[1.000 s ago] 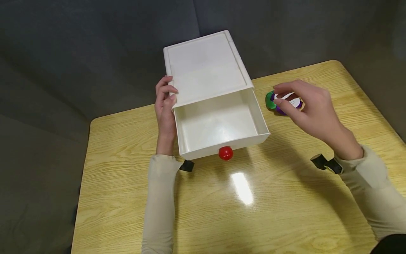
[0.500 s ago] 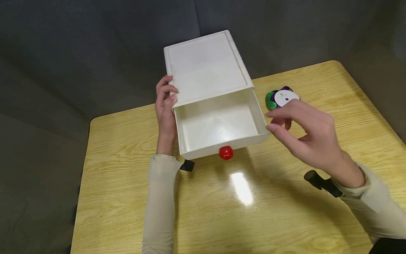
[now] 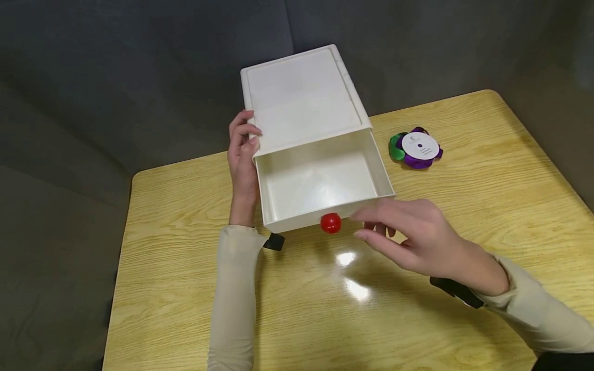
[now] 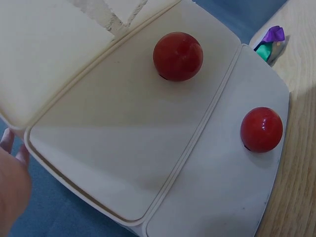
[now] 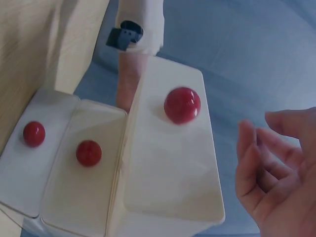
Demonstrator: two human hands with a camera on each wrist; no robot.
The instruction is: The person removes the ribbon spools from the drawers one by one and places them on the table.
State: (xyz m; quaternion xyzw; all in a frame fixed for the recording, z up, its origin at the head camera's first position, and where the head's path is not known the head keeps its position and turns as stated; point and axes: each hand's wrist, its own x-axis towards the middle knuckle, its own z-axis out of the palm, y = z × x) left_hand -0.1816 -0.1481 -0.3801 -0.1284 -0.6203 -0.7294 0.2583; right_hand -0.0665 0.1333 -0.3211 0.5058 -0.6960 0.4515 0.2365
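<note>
A white plastic drawer cabinet (image 3: 301, 98) stands at the table's back. Its top drawer (image 3: 287, 221) is pulled out, with a round red knob (image 3: 330, 223) on the front. My left hand (image 3: 243, 154) rests against the cabinet's left side, its fingertips on the top edge near the front corner. Just right of the knob is my right hand (image 3: 413, 237), thumb and fingers apart and loosely curved with nothing between them. The right wrist view shows that hand (image 5: 281, 173) apart from the drawer front (image 5: 170, 163).
A ribbon spool (image 3: 419, 147) with green and purple ribbon and a white round label lies right of the cabinet. Two closed drawers below carry red knobs, one in the middle (image 4: 177, 57) and one at the bottom (image 4: 261, 129). Dark curtains (image 3: 162, 77) hang behind the wooden table (image 3: 185, 216).
My right hand has come from over the ribbon spool toward the front and left, to beside the red knob, uncovering the spool. My left hand and the cabinet have stayed put.
</note>
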